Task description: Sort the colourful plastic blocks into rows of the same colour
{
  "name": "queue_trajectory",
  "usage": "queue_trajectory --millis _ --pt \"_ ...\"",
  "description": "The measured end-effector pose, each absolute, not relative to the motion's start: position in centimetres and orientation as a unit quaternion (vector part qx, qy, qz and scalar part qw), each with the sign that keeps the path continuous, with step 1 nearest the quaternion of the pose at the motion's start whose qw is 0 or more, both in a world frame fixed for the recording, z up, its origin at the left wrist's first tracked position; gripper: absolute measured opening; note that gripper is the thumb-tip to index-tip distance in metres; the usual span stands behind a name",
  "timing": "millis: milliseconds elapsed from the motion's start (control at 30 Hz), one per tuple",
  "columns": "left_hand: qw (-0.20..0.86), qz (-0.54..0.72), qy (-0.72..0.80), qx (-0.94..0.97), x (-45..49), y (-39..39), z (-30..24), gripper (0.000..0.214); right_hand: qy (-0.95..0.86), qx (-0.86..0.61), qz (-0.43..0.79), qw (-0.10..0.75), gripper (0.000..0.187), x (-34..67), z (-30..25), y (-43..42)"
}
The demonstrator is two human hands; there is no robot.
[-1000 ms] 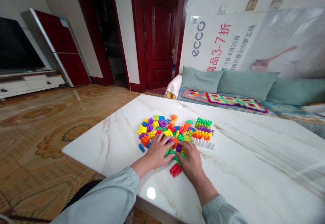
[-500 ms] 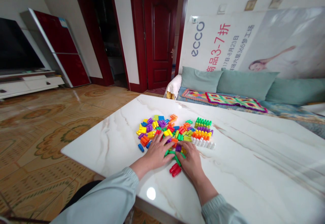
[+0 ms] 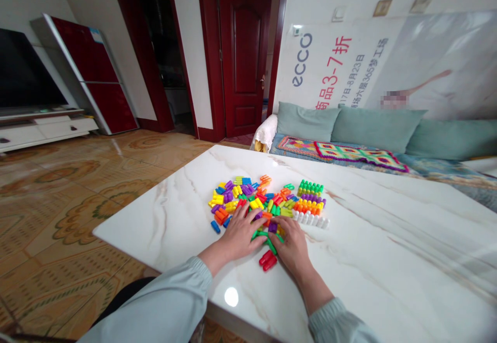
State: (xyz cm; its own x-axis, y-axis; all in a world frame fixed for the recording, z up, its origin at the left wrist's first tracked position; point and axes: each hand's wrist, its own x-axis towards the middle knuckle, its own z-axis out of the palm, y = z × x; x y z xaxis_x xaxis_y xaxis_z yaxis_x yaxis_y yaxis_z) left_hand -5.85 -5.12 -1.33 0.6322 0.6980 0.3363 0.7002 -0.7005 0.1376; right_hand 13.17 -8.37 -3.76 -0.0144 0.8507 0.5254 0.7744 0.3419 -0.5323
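A heap of small bright plastic building pieces [image 3: 248, 198] lies on a white marble table [image 3: 380, 260]. My left hand [image 3: 240, 234] rests flat at the heap's near edge, fingers spread over orange and yellow pieces. My right hand [image 3: 293, 244] lies beside it, fingers curled over green pieces [image 3: 264, 235] and a purple piece [image 3: 273, 226]. A red piece [image 3: 267, 260] lies between my wrists. To the right stand joined rows of green [image 3: 310, 186], purple, orange and white pieces [image 3: 312, 220].
Behind the table stands a teal sofa [image 3: 373, 130] with a patterned mat. A dark red door [image 3: 244, 53] is at the back. At the left are a television on a white stand [image 3: 42, 125] and a tiled floor [image 3: 66, 193].
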Motion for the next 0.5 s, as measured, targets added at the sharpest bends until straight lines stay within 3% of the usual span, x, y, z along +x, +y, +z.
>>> queue_trajectory --millis 500 --pt "0.004 -0.183 -0.389 -0.903 -5.91 -5.09 -1.34 0.048 -0.710 -0.572 0.048 0.408 0.032 13.19 -3.79 -8.31"
